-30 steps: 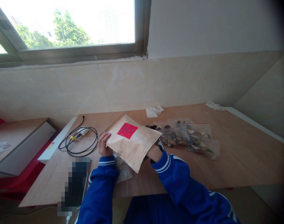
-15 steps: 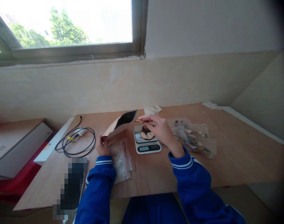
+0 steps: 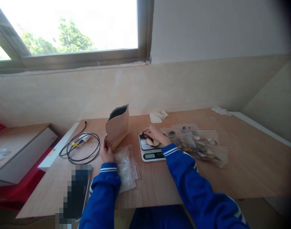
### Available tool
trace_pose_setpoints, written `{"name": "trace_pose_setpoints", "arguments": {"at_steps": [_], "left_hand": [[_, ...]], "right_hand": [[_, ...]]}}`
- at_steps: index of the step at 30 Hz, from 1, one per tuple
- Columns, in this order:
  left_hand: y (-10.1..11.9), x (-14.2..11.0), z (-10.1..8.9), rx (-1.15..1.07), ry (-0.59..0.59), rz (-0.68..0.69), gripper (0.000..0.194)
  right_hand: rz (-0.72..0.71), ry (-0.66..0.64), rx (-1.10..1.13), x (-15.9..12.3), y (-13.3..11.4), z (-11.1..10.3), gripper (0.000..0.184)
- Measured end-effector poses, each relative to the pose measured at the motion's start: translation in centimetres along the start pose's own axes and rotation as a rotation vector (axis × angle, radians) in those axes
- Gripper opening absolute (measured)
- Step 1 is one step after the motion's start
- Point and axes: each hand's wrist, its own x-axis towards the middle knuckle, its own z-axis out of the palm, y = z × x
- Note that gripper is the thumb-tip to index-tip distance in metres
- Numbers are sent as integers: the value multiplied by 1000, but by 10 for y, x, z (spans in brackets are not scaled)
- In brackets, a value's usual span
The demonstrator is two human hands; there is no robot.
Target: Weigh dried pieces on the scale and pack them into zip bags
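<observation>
My left hand (image 3: 106, 154) grips the lower left corner of a brown kraft paper pouch (image 3: 118, 127), which stands upright with its dark-lined mouth open. My right hand (image 3: 156, 133) reaches over a white digital kitchen scale (image 3: 143, 155), its fingers pinched at a dark dried slice (image 3: 143, 135) by the plate's left edge. Pale, dark-rimmed dried slices (image 3: 153, 142) lie on the plate beneath that hand; the hand partly covers them. To the right of the scale are clear zip bags (image 3: 202, 144) of mixed dried pieces.
Clear zip bags (image 3: 126, 170) lie in front of the pouch. A coiled black cable (image 3: 97, 140) with a white plug rests at the left, behind a pixelated dark device (image 3: 76, 190). Crumpled tissue (image 3: 161, 114) sits by the wall, and more tissue (image 3: 221, 111) at the far right.
The pouch has gone from tilted toward the right to upright. My right hand has moved from the pouch's mouth down to the scale plate, where its fingers are at a dark slice.
</observation>
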Motion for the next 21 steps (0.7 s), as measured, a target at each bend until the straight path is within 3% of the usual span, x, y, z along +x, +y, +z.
{"name": "trace_pose_setpoints", "arguments": {"at_steps": [3,5,8,10,15,18,21], "left_hand": [[3,0,0,5,-4,-7,38],[6,0,0,-12,-11,-3,36],[11,-1,-1,-41,-21,46,29],[14,-2,-3,-11,-14,89,24],[23,-3,-8,57,0,181,28],[29,-3,-10,38,48,197,26],[35,-2,-12,-10,131,244,22]], "right_hand": [[12,11,-32,-1,-3,-7,16],[-21,98,14,-4,-11,-18,23],[-162,314,240,-12,-36,-43,25],[-289,342,356,-19,-57,-60,22],[-456,204,289,-30,-91,-80,20],[-452,137,195,-33,-93,-81,20],[-393,-62,197,-37,-92,-82,23]]}}
